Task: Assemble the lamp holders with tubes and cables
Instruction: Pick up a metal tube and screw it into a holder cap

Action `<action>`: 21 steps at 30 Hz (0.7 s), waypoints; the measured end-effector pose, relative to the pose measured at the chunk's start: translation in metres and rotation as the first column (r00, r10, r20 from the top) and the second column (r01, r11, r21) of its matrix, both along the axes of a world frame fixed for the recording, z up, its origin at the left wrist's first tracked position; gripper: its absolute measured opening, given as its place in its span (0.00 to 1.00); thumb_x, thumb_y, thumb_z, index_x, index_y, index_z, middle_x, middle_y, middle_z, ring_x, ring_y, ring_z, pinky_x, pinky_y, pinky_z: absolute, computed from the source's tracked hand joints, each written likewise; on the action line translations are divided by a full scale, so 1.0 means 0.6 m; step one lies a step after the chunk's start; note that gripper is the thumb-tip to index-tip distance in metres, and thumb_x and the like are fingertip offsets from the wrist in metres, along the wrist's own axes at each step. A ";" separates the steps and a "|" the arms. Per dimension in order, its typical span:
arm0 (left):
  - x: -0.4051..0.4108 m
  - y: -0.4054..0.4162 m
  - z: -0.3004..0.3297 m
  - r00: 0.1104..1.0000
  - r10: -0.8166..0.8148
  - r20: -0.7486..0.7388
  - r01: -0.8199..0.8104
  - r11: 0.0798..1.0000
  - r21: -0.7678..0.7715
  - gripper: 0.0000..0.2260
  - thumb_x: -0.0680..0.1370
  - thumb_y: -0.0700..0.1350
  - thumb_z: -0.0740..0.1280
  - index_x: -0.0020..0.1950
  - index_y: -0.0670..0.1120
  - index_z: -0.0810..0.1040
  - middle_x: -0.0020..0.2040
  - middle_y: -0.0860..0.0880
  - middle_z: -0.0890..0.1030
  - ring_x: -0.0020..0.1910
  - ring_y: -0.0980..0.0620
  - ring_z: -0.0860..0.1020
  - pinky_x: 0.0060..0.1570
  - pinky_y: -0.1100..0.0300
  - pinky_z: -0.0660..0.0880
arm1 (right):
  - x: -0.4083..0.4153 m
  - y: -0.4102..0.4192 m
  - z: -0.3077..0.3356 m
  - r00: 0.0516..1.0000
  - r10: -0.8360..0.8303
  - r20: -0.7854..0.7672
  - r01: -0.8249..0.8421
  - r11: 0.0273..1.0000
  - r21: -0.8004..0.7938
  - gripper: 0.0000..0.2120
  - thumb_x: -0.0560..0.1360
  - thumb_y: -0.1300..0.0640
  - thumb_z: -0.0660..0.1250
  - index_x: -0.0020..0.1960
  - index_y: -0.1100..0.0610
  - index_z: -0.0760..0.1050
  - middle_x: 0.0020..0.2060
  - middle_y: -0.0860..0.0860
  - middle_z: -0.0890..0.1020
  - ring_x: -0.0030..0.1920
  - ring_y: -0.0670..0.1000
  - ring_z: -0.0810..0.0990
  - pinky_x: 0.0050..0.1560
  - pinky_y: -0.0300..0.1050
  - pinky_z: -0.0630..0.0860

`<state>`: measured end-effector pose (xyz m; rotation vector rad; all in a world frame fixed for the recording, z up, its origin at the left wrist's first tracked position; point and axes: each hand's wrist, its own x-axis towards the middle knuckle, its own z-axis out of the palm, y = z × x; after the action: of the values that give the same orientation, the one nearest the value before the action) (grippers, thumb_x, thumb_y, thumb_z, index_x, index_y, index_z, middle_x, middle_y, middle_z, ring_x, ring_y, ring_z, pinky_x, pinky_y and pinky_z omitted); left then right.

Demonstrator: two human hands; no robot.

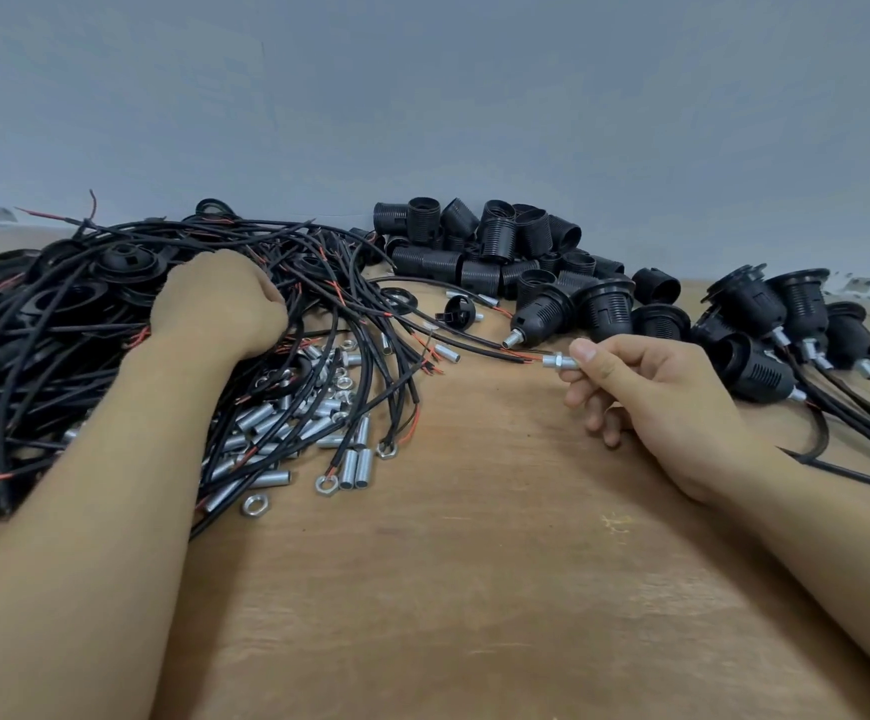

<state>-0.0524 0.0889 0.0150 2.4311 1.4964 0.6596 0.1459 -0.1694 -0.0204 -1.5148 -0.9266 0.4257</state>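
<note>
My right hand (646,392) pinches a short silver threaded tube (557,362) with a nut on it between thumb and forefinger, above the wooden table (474,589). My left hand (219,304) reaches into the big tangle of black cables (58,356) with red wire ends, fingers curled down into the pile; what it grips is hidden. Loose silver tubes and nuts (318,418) lie under the cable ends. Black threaded lamp holder shells (495,241) are heaped at the back.
Several assembled lamp holders with tubes and cables (796,324) lie at the right. A black cap (461,310) and a ring (399,298) lie between the piles. A grey wall (422,96) stands behind the table.
</note>
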 end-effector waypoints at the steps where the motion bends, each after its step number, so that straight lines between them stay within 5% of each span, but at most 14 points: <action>1: 0.003 -0.003 0.001 1.000 -0.001 0.010 0.000 0.999 0.047 0.07 0.75 0.44 0.68 0.41 0.56 0.80 0.58 0.43 0.82 0.61 0.38 0.76 0.60 0.45 0.75 | 0.000 0.000 0.000 1.000 -0.001 -0.001 0.001 1.000 0.002 0.16 0.71 0.45 0.68 0.41 0.58 0.82 0.33 0.55 0.83 0.27 0.50 0.76 0.23 0.39 0.72; 3: 0.005 -0.008 0.004 0.999 0.041 -0.008 -0.040 0.993 0.110 0.06 0.76 0.54 0.69 0.50 0.54 0.81 0.63 0.41 0.77 0.65 0.36 0.71 0.63 0.42 0.72 | -0.001 0.000 0.001 1.000 0.001 -0.003 -0.001 1.000 0.003 0.16 0.71 0.45 0.69 0.40 0.58 0.82 0.33 0.55 0.83 0.27 0.50 0.77 0.23 0.38 0.72; 5: 0.002 -0.007 0.001 0.975 0.123 -0.183 -0.118 0.992 0.033 0.25 0.75 0.65 0.66 0.63 0.48 0.78 0.69 0.38 0.71 0.70 0.35 0.66 0.66 0.40 0.65 | -0.003 0.000 0.002 1.000 0.006 -0.003 -0.006 1.000 0.002 0.15 0.71 0.44 0.69 0.40 0.57 0.82 0.33 0.55 0.84 0.27 0.50 0.77 0.23 0.38 0.72; 7: 0.002 -0.010 -0.006 0.924 0.151 -0.351 -0.173 0.984 -0.030 0.34 0.75 0.70 0.61 0.67 0.44 0.74 0.71 0.37 0.69 0.72 0.35 0.63 0.67 0.40 0.62 | -0.001 -0.001 0.002 1.000 0.003 0.001 -0.003 1.000 -0.004 0.15 0.71 0.45 0.69 0.40 0.57 0.82 0.33 0.56 0.84 0.28 0.50 0.77 0.23 0.39 0.72; 12: 0.023 -0.023 -0.025 0.965 0.009 -0.263 0.001 0.999 0.038 0.16 0.81 0.54 0.62 0.50 0.40 0.71 0.57 0.36 0.78 0.60 0.35 0.73 0.57 0.47 0.68 | -0.002 -0.002 0.003 1.000 0.006 0.008 -0.006 1.000 -0.004 0.14 0.72 0.45 0.69 0.39 0.55 0.83 0.34 0.56 0.84 0.28 0.50 0.77 0.23 0.38 0.72; 15: 0.022 -0.023 -0.022 0.980 -0.018 -0.196 0.022 1.000 0.020 0.14 0.80 0.49 0.65 0.57 0.39 0.74 0.58 0.37 0.79 0.58 0.36 0.75 0.48 0.52 0.66 | 0.000 -0.001 0.002 1.000 0.008 0.009 -0.008 1.000 -0.003 0.13 0.72 0.45 0.69 0.40 0.54 0.84 0.34 0.57 0.84 0.28 0.51 0.77 0.24 0.39 0.72; 21: 0.020 -0.049 -0.015 0.992 -0.125 0.011 0.125 0.986 -0.106 0.26 0.77 0.37 0.65 0.74 0.50 0.71 0.70 0.38 0.72 0.71 0.38 0.68 0.68 0.47 0.67 | 0.003 -0.004 0.002 1.000 -0.010 0.017 0.010 1.000 0.002 0.14 0.71 0.43 0.69 0.40 0.53 0.84 0.33 0.57 0.83 0.28 0.50 0.77 0.24 0.39 0.72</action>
<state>-0.0406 0.0595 0.0060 2.4164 1.3286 0.5453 0.1479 -0.1718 -0.0189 -1.5225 -0.9321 0.4059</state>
